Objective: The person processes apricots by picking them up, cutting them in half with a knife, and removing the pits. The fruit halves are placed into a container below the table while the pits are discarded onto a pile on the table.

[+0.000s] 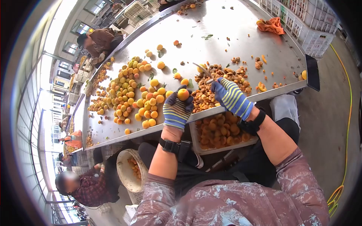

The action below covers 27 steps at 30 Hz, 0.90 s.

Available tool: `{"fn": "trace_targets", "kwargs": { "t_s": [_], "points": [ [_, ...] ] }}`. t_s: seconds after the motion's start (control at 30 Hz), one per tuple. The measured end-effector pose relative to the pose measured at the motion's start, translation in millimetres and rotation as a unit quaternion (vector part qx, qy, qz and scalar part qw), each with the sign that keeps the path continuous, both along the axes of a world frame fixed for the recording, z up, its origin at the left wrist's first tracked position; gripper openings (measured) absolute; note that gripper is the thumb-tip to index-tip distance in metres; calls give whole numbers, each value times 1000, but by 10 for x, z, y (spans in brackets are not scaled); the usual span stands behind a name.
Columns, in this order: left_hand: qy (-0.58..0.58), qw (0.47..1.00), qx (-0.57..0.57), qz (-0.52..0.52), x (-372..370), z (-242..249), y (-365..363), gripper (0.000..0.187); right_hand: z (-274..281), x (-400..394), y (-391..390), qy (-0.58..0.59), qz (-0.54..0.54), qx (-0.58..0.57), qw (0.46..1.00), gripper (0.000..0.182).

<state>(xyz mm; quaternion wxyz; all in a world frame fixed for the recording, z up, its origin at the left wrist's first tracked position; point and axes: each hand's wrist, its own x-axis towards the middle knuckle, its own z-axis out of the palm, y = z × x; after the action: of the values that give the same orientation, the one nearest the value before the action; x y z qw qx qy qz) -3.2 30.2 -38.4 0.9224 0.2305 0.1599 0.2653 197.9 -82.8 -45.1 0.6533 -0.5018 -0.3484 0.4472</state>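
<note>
My left hand [178,107], in a striped glove, holds an orange apricot [183,94] at its fingertips above the table's near edge. To its right my right hand [232,98], gloved alike, is closed round the handle of a curved metal tool [203,69], whose thin end points up and left. Beneath and between the hands lies a heap of pits and scraps [205,98]. Whole apricots [151,100] spread over the metal table [222,24] left of my left hand. Below the table edge, a crate [196,141] holds halved apricots [218,132].
An orange cloth [271,26] lies at the table's far right, near stacked white crates [316,39]. A white bucket [122,165] stands lower left, beside a person in a checked shirt [94,188]. Another person [102,41] sits across the table. A yellow hose [350,94] runs along the floor.
</note>
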Motion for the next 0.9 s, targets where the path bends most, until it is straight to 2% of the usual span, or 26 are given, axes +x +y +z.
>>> {"fn": "trace_targets", "kwargs": {
  "t_s": [0.03, 0.07, 0.13, 0.23, 0.3, 0.37, 0.5, 0.57, 0.63, 0.77, 0.83, 0.9],
  "points": [
    [-17, 1000, -8, -6, 42, -10, -57, 39, 20, -27, 7, 108, 57, -12, 993, 25],
    [-18, 1000, -7, -8, 74, -20, -127, 39, 32, -78, -25, 107, 56, -11, 993, 25],
    [50, 997, -21, 54, 186, 74, -331, 38, 191, -209, -161, -86, 19, 13, 996, 27],
    [86, 992, -62, 64, 312, 50, -482, 35, 170, -254, -156, -154, 1, 45, 987, 29],
    [90, 995, -39, 31, 299, -53, -479, 32, 177, -255, -224, -135, 9, 33, 990, 31],
    [84, 994, -61, 42, 363, -108, -512, 36, 145, -233, -235, -207, 15, 23, 978, 33],
    [116, 991, -25, 55, 421, -80, -544, 37, 149, -249, -264, -141, 36, 7, 989, 35],
    [126, 991, -11, 52, 444, -41, -574, 37, 154, -238, -272, -148, 28, 6, 989, 35],
    [141, 986, 16, 87, 473, 6, -631, 35, 162, -223, -273, -313, 10, -12, 949, 35],
    [195, 972, 6, 130, 499, 63, -668, 33, 214, -291, -335, -358, -16, -26, 933, 33],
    [251, 959, 58, 121, 467, 27, -617, 36, 160, -344, -330, -361, -19, -16, 932, 32],
    [273, 949, 59, 149, 519, 42, -665, 37, 101, -403, -313, -294, -25, -40, 955, 41]
  ]
}}
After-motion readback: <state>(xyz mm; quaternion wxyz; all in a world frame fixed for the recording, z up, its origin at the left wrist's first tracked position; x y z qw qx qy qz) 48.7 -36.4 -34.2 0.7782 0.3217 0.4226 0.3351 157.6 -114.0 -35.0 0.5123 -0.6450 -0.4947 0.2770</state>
